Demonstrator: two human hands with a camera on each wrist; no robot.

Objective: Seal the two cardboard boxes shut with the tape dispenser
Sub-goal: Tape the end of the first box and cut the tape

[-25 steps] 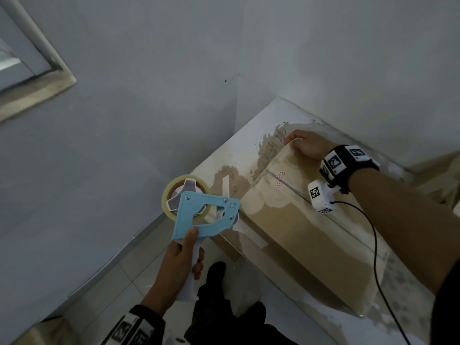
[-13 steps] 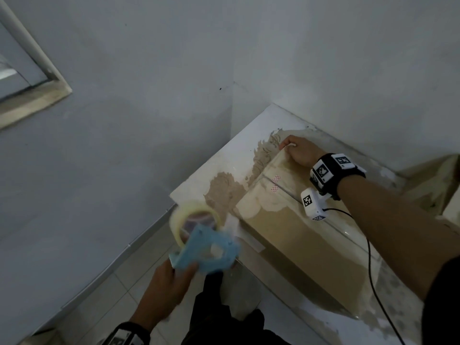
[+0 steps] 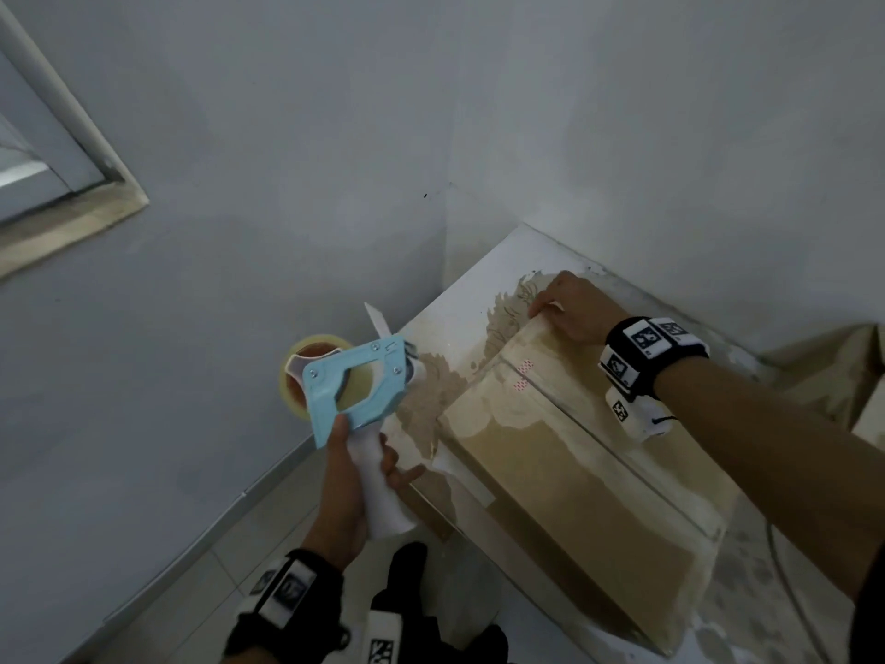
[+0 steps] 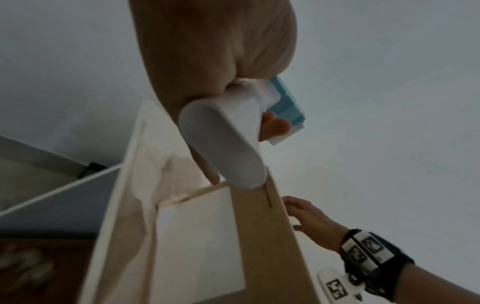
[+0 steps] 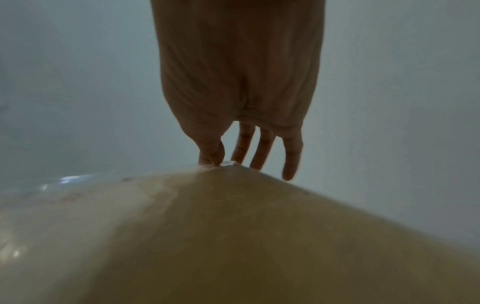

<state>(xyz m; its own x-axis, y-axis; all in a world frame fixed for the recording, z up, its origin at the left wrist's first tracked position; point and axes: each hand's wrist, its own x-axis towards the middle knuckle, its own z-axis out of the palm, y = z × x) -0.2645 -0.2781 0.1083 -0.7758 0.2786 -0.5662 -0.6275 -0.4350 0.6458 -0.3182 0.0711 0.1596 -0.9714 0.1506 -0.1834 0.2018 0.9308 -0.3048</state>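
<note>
A brown cardboard box [image 3: 574, 452] lies on a white table in the corner, its top flaps closed along a centre seam. My left hand [image 3: 354, 476] grips the white handle of a light blue tape dispenser [image 3: 354, 385] with a clear tape roll, held in the air just left of the box's near-left corner. In the left wrist view the white handle [image 4: 223, 144] fills the palm. My right hand [image 3: 572, 306] rests on the box's far corner, fingers straight and hanging over the edge [image 5: 262, 148]. A strip of tape runs down the box's left end.
The table [image 3: 479, 289] stands against two grey walls in a corner. A second brown box [image 3: 833, 371] shows partly at the far right. A window frame [image 3: 72, 203] is at upper left. Tiled floor [image 3: 201, 567] lies below the table's left edge.
My left hand dipped with the dispenser, then lifted it and swung it right, close to the box's near-left corner. My right hand has stayed on the far corner.
</note>
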